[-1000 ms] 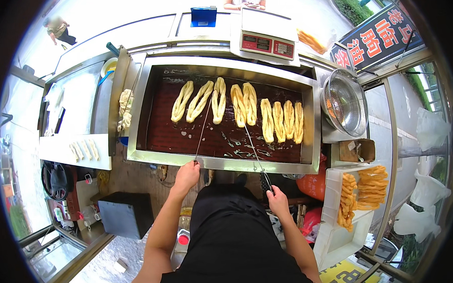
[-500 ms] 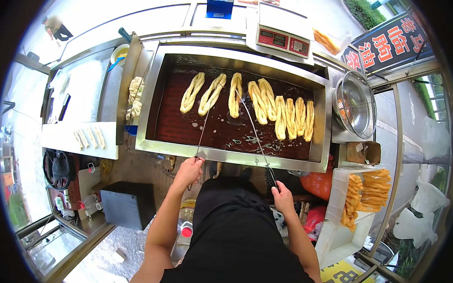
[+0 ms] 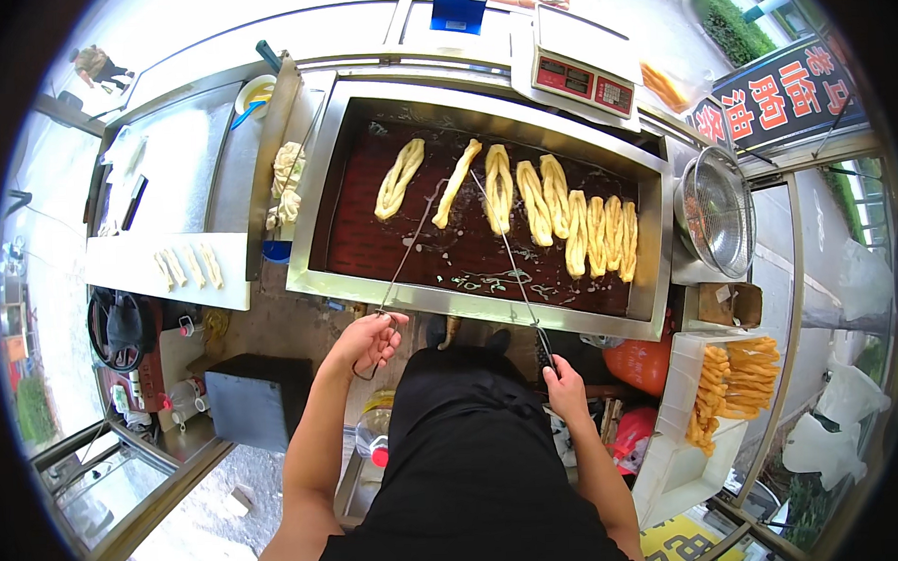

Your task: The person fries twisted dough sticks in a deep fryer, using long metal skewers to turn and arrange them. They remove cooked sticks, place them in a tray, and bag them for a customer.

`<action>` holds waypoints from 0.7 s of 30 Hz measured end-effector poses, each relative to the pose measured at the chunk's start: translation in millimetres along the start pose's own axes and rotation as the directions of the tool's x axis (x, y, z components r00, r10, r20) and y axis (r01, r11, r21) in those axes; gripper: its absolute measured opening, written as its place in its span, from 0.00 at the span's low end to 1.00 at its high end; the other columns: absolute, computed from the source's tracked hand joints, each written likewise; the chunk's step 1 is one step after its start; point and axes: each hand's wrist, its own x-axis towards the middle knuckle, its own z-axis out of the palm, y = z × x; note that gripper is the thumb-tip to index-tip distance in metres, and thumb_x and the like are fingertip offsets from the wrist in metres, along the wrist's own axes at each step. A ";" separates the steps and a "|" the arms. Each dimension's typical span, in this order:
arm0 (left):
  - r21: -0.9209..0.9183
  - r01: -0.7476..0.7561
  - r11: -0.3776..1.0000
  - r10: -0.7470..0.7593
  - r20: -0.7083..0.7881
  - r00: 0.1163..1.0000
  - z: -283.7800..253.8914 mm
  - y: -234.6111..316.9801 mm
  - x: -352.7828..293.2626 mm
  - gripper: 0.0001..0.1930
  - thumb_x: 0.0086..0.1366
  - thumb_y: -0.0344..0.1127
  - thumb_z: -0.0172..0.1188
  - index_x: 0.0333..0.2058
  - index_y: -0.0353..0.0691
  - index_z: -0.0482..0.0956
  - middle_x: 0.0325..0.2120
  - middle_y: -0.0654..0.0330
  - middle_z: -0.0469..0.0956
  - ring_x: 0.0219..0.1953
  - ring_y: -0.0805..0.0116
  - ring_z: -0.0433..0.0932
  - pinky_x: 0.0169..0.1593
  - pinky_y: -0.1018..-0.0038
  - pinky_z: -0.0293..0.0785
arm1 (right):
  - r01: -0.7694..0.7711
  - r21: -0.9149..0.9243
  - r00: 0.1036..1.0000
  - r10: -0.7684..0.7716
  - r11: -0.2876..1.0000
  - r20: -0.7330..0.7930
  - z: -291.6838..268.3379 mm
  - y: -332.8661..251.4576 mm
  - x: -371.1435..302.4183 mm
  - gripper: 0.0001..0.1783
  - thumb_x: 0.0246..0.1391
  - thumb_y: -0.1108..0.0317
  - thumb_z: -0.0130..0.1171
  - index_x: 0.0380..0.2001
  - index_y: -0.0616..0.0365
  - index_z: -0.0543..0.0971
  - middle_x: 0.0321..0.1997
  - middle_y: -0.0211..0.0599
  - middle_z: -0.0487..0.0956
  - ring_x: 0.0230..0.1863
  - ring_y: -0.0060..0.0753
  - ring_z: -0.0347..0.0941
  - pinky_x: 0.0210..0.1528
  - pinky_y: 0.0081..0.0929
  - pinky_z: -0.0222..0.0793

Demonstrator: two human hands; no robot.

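Observation:
My left hand is closed round the looped end of a thin metal hook. Its far tip reaches the second dough stick from the left, which lies narrow side up in the dark oil. In my right hand is the dark handle of a long metal skewer. The skewer's tip is between that stick and a looped dough stick. Another pale dough loop floats at the far left of the fryer. Several yellower dough sticks float side by side at the right.
A wire strainer stands right of the fryer. Below it, a white bin holds browned fried dough sticks. Raw dough strips lie on a white board at left. A scale sits behind the fryer.
The second dough stick has turned from a flat loop to its narrow side. The skewer's tip has shifted left off the third stick. The view has moved slightly leftward.

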 end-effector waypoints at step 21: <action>0.911 0.385 0.151 0.660 -0.383 0.647 1.1 -13.7 -11.7 0.17 0.67 0.42 0.50 0.39 0.32 0.78 0.32 0.42 0.81 0.38 0.43 0.81 0.43 0.53 0.76 | -0.001 -0.155 0.996 0.016 0.988 0.091 9.7 -20.3 30.6 0.23 0.57 0.58 0.55 0.51 0.61 0.75 0.41 0.55 0.80 0.45 0.54 0.77 0.48 0.40 0.71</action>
